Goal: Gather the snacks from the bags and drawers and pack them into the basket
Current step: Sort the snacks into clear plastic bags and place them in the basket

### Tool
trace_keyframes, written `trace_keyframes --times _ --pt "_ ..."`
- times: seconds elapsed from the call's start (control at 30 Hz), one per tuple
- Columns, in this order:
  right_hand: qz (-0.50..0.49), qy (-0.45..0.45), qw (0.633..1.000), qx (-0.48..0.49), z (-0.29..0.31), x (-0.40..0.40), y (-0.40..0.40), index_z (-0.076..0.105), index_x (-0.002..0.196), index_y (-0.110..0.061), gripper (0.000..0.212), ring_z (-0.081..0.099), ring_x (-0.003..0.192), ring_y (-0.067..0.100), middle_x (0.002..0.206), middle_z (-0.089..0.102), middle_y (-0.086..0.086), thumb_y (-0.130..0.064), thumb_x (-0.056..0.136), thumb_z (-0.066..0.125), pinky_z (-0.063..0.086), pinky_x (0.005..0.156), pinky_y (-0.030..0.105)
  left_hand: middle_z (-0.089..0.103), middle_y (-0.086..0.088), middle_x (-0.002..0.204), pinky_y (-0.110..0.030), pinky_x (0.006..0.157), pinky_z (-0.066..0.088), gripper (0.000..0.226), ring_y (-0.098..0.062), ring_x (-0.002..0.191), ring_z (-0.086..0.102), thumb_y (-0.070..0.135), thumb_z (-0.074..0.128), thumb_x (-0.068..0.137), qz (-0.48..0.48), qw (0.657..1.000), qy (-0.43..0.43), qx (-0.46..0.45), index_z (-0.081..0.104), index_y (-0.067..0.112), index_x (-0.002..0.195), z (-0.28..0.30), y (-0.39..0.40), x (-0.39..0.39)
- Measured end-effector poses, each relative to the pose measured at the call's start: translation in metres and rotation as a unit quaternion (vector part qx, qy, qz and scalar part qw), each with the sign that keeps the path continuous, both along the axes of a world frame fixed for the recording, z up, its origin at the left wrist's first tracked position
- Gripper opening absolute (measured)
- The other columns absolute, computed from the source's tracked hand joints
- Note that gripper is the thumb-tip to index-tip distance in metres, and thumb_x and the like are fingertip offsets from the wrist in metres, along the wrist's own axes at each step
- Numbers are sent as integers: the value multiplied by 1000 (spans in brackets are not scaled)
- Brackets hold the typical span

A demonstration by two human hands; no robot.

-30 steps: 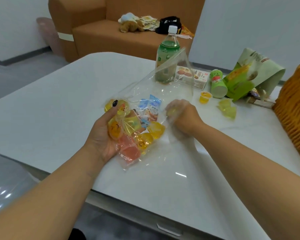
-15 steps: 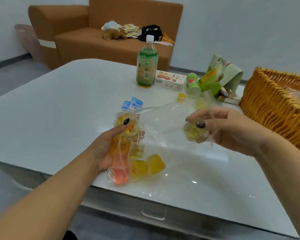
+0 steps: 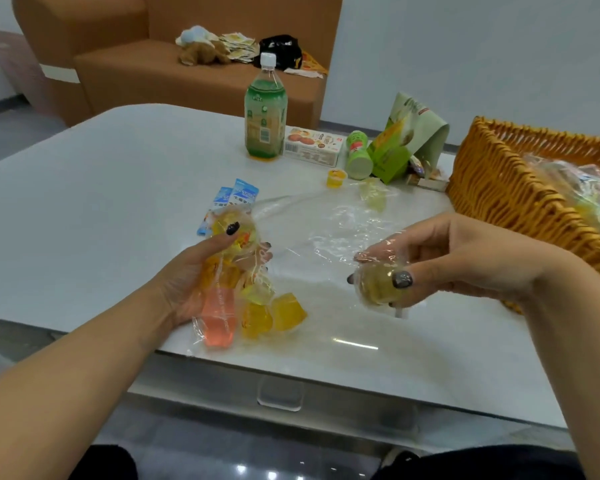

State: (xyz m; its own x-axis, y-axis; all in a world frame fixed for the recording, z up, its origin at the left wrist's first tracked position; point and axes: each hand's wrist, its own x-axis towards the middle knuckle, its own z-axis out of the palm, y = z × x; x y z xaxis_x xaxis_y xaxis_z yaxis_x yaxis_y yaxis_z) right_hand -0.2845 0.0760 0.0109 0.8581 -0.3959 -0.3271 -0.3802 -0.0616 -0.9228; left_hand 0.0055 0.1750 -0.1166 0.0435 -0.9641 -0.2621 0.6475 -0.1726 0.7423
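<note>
A clear plastic bag [image 3: 323, 223] lies on the white table [image 3: 84, 209] with several jelly cups [image 3: 257, 317] in yellow, orange and pink inside. My left hand [image 3: 201, 271] grips the bag's closed end, fingers curled round the cups. My right hand [image 3: 465, 261] holds one pale yellow jelly cup [image 3: 374, 285] between thumb and fingers, with bag film over it, above the table. The woven orange basket [image 3: 499, 188] stands at the right with wrapped snacks inside.
At the back of the table stand a green drink bottle [image 3: 265, 119], a snack box [image 3: 312, 147], a green tube [image 3: 359, 154], a tipped green bag [image 3: 409, 136] and loose jelly cups [image 3: 336, 177]. Blue sachets [image 3: 236, 199] lie beside the bag. A brown sofa [image 3: 187, 74] is behind.
My right hand drew out of the bag with one jelly cup and moved right, toward the basket. The bag dropped flat on the table. My left hand kept its grip.
</note>
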Motion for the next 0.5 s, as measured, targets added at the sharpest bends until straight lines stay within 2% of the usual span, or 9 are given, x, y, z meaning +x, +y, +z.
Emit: trace_keyframes --times 0.1,0.2,0.33,0.43,0.5 --pt "30 6 997 69 -9 2 -1 65 123 -12 46 61 114 36 123 64 18 -8 77 66 57 81 32 72 -15 99 -45 71 60 100 -27 80 70 34 99 33 -6 1000 -18 -4 61 10 122 -1 -2 -3" --pt "-4 -9 996 89 -20 14 1 61 126 -11 47 61 112 36 123 64 18 -8 79 63 57 79 31 72 -15 98 -45 69 60 97 -27 80 71 33 99 33 -15 1000 -17 -3 62 10 120 -1 -2 -4" --pt "-95 18 995 -5 -28 36 2 64 122 -13 37 69 96 30 111 70 14 -5 86 62 59 72 27 69 -17 104 -46 71 58 94 -29 85 69 30 98 42 -39 999 -10 -12 58 10 125 -2 -1 -5" --pt "-100 29 988 -110 -28 50 7 70 109 -11 31 67 76 22 99 72 14 -20 79 72 57 62 23 69 -19 110 -47 73 58 98 -31 90 71 32 98 42 -35 999 -36 -17 57 10 128 -2 -1 -4" --pt "-87 40 987 -125 -29 58 7 71 103 -7 23 71 74 20 94 74 12 -19 83 71 58 65 24 68 -19 113 -49 77 59 100 -31 93 71 34 98 43 -31 998 -49 -19 55 10 131 -2 -2 -4"
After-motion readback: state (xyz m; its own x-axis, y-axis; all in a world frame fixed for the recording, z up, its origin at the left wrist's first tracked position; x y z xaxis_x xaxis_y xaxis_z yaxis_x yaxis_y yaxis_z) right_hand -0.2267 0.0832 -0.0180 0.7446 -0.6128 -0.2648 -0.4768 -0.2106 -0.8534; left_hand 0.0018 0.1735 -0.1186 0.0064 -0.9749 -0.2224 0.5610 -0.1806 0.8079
